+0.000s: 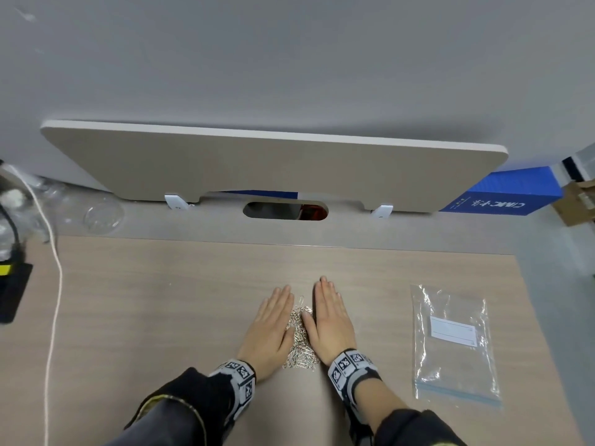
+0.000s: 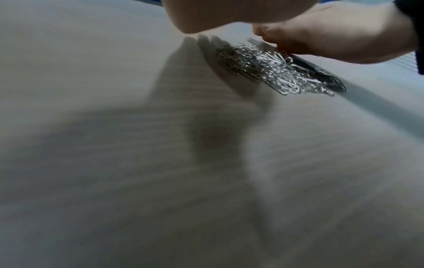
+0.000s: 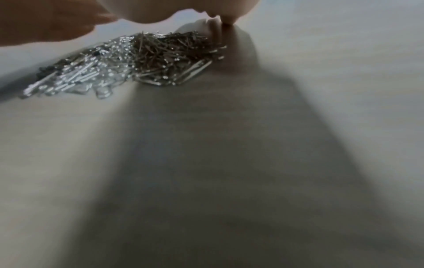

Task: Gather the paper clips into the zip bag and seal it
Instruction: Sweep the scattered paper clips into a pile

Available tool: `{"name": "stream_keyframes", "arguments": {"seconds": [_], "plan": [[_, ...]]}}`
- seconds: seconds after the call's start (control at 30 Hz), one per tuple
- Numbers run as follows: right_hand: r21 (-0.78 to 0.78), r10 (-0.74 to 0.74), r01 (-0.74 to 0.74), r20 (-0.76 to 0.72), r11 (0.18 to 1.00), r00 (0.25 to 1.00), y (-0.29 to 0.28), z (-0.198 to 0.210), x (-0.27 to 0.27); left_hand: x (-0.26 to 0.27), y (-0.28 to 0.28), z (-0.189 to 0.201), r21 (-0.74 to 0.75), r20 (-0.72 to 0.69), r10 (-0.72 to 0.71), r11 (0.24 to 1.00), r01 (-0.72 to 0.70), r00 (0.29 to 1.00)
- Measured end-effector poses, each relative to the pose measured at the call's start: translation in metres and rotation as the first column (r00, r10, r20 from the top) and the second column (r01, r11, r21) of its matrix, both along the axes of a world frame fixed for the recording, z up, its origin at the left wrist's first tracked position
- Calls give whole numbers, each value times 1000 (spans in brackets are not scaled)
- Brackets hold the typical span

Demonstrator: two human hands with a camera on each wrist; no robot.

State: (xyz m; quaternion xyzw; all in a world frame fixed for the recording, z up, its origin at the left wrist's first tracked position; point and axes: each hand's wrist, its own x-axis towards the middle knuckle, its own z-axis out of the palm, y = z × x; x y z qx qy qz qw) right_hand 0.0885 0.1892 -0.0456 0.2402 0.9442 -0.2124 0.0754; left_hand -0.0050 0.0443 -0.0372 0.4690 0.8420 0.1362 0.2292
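Presently, head view: left hand [image 1: 272, 326] and right hand [image 1: 328, 323] lie flat on the desk [image 1: 161, 300], fingers straight, gripping nothing, palms facing each other across a narrow heap of paper clips [image 1: 299, 336]. One stray clip [image 1: 301, 299] sits at the heap's 12 o'clock, between the fingertips. Zip bag [image 1: 454, 346] lies flat, well apart at the hands' 3 o'clock, its blue seal strip at the near end and a white label on its face; it appears to hold nothing. Clear round dish [image 1: 103, 216] at 10 o'clock, white cord [image 1: 54, 284] at 9 o'clock.

Left wrist view: the heap [image 2: 275, 70] at 1 o'clock, the right hand's edge touching its far side. No bag visible.

Right wrist view: the heap [image 3: 128, 61] at 11 o'clock, a fingertip on the desk at its right end. No bag visible.

Only the head view shows bag and stray clip; the wrist views show hand edges flush with the desk.

Judgement: to herd well, keep the hand edges pressed to the surface so clips cannot slip under, close evenly, and sweep the stray in.
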Motion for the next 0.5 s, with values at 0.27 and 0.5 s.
{"name": "stream_keyframes", "arguments": {"seconds": [0.27,0.5], "plan": [[39,273,-274,25,961,962,-25,-6,13,14,-11,-2,-60,4,1,998,-1,1000],[1,-50,50,-36,999,998,-11,9,39,21,-20,2,-34,90,182,983,-180,979]]}}
